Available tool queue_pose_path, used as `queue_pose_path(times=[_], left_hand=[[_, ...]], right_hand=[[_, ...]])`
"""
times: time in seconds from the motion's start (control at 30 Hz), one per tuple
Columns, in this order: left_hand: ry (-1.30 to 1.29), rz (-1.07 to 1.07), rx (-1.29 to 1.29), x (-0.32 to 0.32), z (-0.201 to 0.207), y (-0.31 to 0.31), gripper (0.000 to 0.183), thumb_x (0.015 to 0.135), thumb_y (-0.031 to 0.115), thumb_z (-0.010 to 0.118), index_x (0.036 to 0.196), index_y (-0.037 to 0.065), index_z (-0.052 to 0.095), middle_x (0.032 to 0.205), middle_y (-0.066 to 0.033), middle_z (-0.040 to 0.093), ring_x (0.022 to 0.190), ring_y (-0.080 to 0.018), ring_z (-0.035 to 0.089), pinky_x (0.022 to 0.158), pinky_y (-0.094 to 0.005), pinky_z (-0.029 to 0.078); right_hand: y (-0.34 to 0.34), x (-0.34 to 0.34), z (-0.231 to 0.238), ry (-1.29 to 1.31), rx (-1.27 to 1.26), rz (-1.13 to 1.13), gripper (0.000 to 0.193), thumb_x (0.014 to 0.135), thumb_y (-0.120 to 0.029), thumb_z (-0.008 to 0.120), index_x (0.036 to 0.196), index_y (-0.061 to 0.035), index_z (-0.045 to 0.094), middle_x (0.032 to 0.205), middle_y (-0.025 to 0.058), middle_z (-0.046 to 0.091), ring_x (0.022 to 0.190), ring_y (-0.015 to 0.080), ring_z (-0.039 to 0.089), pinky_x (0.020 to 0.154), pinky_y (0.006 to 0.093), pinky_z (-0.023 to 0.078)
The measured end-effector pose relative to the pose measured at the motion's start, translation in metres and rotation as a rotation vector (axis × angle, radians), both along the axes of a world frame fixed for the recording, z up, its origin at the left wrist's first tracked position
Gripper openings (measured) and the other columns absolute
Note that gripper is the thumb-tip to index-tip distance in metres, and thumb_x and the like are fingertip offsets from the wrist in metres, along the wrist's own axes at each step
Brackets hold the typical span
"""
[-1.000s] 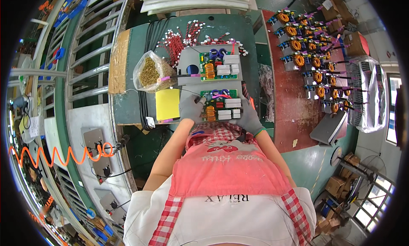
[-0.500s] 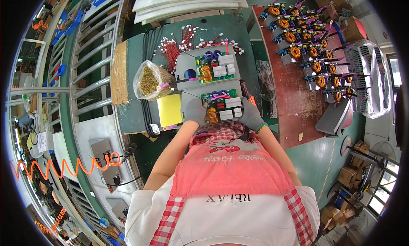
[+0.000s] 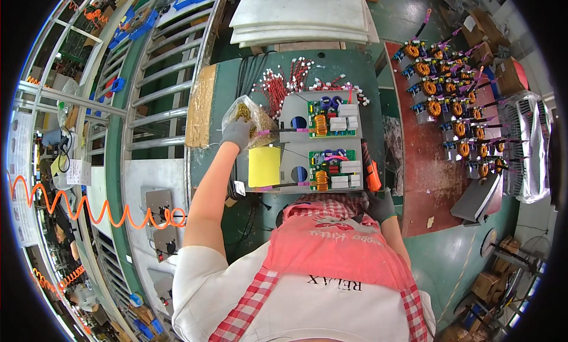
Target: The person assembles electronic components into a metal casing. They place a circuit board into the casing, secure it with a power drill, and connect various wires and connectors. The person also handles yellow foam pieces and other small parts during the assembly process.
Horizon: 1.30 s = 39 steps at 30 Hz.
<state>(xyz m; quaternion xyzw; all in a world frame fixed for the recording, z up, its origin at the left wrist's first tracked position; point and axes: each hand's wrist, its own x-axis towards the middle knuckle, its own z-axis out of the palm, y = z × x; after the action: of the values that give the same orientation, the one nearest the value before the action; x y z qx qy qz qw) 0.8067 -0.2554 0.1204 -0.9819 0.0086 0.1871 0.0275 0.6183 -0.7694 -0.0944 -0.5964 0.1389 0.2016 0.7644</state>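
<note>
Red apron w/ checked straps (image 3: 331, 244), 1 pc.: hanging on the worker's front, nearest item.
R. hand (image 3: 380, 206), gloved grey: sitting low by the bench's near edge; fingers partly shadowed, can't tell if holding anything.
Orange-and-blk hand tool (image 3: 371, 171), 1 pc.: slanting just above R. hand, beside the nearer plate's right end.
Nearer grey plate (image 3: 288, 177): lying on bench, carrying nearer circuit bd. (image 3: 335, 170) on its right part.
Yellow sheet (image 3: 264, 166), 1 pc.: lying left of that plate.
L. hand (image 3: 238, 133), gloved grey: resting at the clear plastic bag (image 3: 260, 114), fingers over the brass-coloured small parts (image 3: 244, 111); grip hidden, can't tell if pinching any.
Farther grey plate (image 3: 290, 110): lying beyond the first, carrying farther circuit bd. (image 3: 333, 118).
Red leads w/ white plugs (image 3: 273, 90), qty. many: lying behind.
Green bench (image 3: 349, 61): supporting the above.
Reddish table (image 3: 417, 209), to right: holding rows of bds. w/ orange coils.
White slabs (image 3: 299, 10): lying stacked past bench.
</note>
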Motion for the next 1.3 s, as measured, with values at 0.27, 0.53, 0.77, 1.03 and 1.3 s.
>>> queue_pose_path(times=[0.27,0.53,0.77,1.03,1.3], left_hand=[[0.194,0.013,-0.062,0.018,-0.008,0.013,0.059,0.076,0.039,0.067,0.126,0.012,0.049,0.124,-0.0183,0.051,0.117,-0.0347,0.050,0.098,-0.0422,0.042],[0.281,0.008,0.041,0.032,-0.018,0.006,0.073,0.068,0.041,0.071,0.126,0.003,0.048,0.130,-0.0217,0.047,0.118,-0.0363,0.050,0.098,-0.0404,0.043],[-0.015,-0.026,-0.151,0.022,-0.044,0.018,0.049,0.071,0.025,0.071,0.115,0.010,0.054,0.111,-0.0189,0.056,0.101,-0.0386,0.057,0.086,-0.0448,0.048],[-0.249,0.179,-0.363,0.012,-0.074,0.033,0.028,0.079,0.019,0.064,0.106,0.013,0.062,0.098,-0.0141,0.064,0.093,-0.0372,0.061,0.080,-0.0429,0.049],[-0.341,0.897,-1.143,0.021,-0.079,0.032,0.020,0.088,0.015,0.059,0.102,0.003,0.066,0.079,-0.0057,0.064,0.057,-0.0112,0.057,0.047,-0.0242,0.045]], right_hand=[[0.020,0.012,0.011,-0.170,-1.152,0.723,0.036,0.094,-0.025,0.040,0.122,-0.0037,0.048,0.121,0.0107,0.055,0.118,0.0199,0.047,0.096,0.0416,0.039],[0.020,0.006,-0.019,-0.150,-0.815,0.228,0.027,0.095,-0.017,0.038,0.114,-0.0032,0.050,0.099,0.0095,0.062,0.100,0.0192,0.058,0.087,0.0300,0.043],[0.008,-0.003,0.033,0.302,0.513,-0.776,0.026,0.091,-0.018,0.047,0.110,-0.0028,0.053,0.086,0.0063,0.062,0.073,0.0179,0.059,0.067,0.0246,0.047],[0.046,0.000,0.239,-0.106,-0.250,-1.031,0.033,0.087,-0.020,0.060,0.114,-0.0016,0.058,0.086,0.0000,0.057,0.074,0.0093,0.052,0.068,0.0232,0.045],[0.079,0.124,0.250,-0.623,-0.411,-0.555,0.070,0.072,0.002,0.070,0.136,-0.0059,0.042,0.116,0.0081,0.050,0.089,0.0107,0.053,0.069,0.0228,0.049]])
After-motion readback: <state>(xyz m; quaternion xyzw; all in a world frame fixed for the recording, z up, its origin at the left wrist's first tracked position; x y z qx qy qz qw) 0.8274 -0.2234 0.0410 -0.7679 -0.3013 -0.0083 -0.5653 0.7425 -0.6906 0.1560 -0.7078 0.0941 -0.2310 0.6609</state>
